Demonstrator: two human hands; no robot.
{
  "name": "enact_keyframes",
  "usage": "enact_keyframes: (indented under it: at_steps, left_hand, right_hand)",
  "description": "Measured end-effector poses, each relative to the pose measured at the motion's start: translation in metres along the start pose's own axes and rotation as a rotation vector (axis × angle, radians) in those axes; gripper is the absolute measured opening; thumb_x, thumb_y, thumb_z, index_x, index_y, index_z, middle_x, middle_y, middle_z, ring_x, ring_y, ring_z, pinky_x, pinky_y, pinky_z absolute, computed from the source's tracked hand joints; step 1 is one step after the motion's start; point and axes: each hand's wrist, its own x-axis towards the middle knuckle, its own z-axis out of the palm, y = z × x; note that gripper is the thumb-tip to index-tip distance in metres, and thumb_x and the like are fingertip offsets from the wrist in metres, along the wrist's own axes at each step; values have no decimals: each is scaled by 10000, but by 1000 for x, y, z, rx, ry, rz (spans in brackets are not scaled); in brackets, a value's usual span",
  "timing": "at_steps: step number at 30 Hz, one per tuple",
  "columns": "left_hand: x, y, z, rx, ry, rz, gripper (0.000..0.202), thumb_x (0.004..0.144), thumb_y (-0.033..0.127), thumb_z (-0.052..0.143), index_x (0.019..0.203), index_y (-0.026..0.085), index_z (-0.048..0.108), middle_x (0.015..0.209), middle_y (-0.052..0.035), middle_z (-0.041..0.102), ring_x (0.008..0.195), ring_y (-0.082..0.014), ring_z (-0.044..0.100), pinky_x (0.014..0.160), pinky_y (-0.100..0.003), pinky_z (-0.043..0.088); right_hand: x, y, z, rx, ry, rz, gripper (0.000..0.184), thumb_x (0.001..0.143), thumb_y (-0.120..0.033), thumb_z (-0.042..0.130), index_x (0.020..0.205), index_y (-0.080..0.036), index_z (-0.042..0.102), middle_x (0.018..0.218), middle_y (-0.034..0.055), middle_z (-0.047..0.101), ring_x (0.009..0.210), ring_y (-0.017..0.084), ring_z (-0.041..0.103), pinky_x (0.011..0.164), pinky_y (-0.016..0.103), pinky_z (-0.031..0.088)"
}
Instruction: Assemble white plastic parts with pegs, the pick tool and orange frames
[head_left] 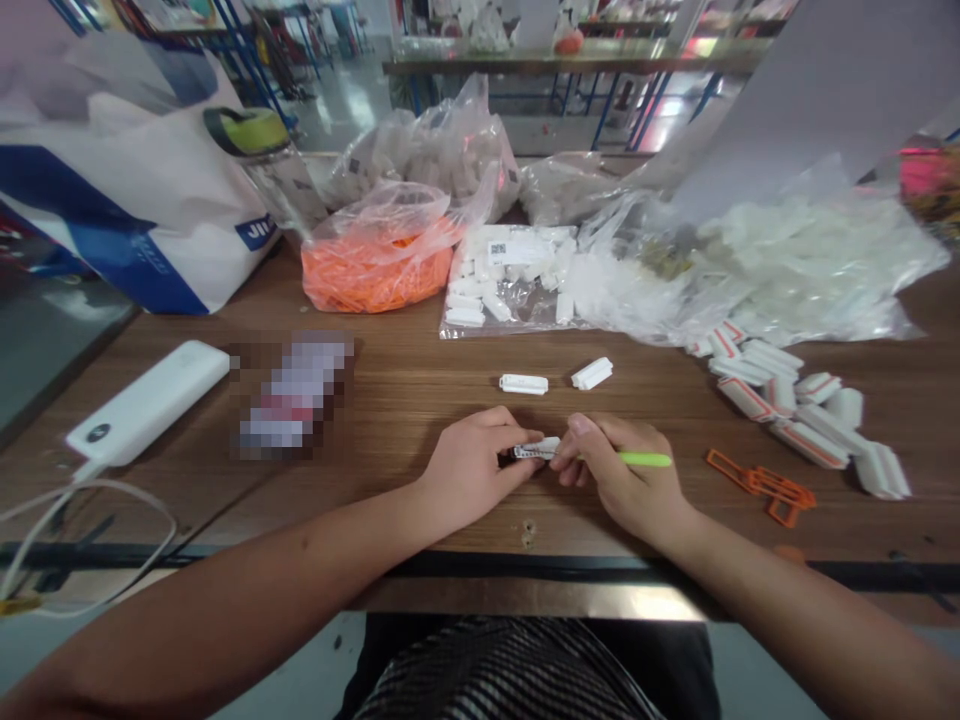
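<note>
The small white part (546, 446) sits between the two hands, near the front edge of the tabletop (405, 390). Its long axis runs roughly left to right, nearly parallel to that edge, with the right end angled slightly toward the far side. The left end, next to the left fingertips, looks darker and shows fine detail too small to read.

The left hand (472, 470) pinches the part's left end between thumb and forefinger. The right hand (630, 470) is closed around a bright green stick (649, 459), its fingertips at the part's right end. The stick's visible end points right; whether its other end touches the part cannot be told.

Just beyond the hands lie two loose white pieces: the left one (523, 384) stretches almost straight left to right, the right one (592, 374) slants, its right end farther away. Right of the right hand are orange frames (776, 488) and, behind them, a pile of white pieces with orange edging (817, 418).

Farther back stand a bag of orange pieces (375, 270) and a clear bag of white pieces (469, 290). On the left lies a white device with a cable (154, 400).
</note>
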Motion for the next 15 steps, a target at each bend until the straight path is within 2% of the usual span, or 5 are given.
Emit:
enact_keyframes:
  at_steps: [6, 11, 15]
  left_hand:
    - [1, 1, 0, -25, -13, -29, 167, 808, 182, 686, 962, 211, 743, 815, -13, 654, 749, -156, 613, 686, -288, 486]
    - [2, 1, -1, -15, -27, -52, 89, 820, 218, 685, 891, 209, 737, 795, -5, 632, 752, -157, 609, 686, -289, 472]
    - [2, 0, -1, 0, -24, -78, 64, 816, 225, 684, 851, 199, 730, 776, 1, 618, 721, -149, 593, 657, -279, 455]
  right_hand:
    - [1, -6, 0, -129, -9, -76, 422, 983, -307, 426, 617, -205, 611, 517, -18, 630, 452, 86, 601, 477, 225, 465]
    - [1, -12, 2, -290, -63, -174, 398, 978, -303, 421, 623, -209, 573, 531, -6, 616, 477, 105, 588, 506, 261, 459]
    - [4, -12, 3, -297, -65, -159, 412, 976, -331, 426, 608, -206, 565, 518, -4, 606, 466, 106, 564, 505, 266, 449]
